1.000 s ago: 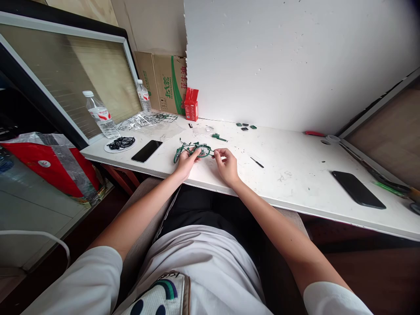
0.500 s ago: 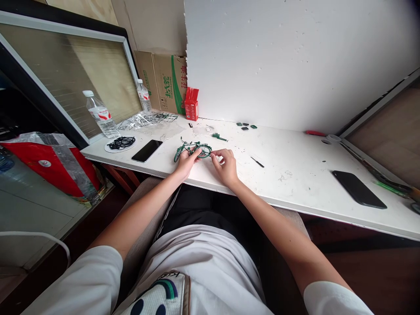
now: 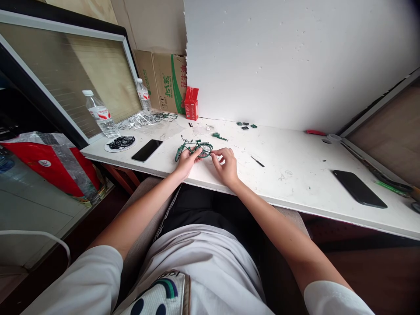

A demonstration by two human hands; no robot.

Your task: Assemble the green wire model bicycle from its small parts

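A small green model bicycle (image 3: pixel 196 147) is held just above the front part of the white table. My left hand (image 3: pixel 187 163) grips it around the middle, thumb on the near side by the spoked wheel. At the right-hand wheel's outer edge, my right hand (image 3: pixel 225 164) pinches with thumb and forefinger. Whether those fingertips hold the wheel or a tiny part is too small to tell. Behind the bicycle lies a green plastic piece (image 3: pixel 219 136) with a thin stem. A slim dark-handled blade (image 3: pixel 257 161) lies right of my right hand.
Several dark green pieces (image 3: pixel 245 127) lie near the back wall. To the left are a phone (image 3: pixel 147 150), a plate of black parts (image 3: pixel 113 149), water bottles (image 3: pixel 101 114) and a red box (image 3: pixel 191 104). Another black phone (image 3: pixel 359 189) rests at the right.
The bicycle has shifted slightly to the right and tilted a little in my left hand. My right hand stays at the wheel's edge, almost unmoved.
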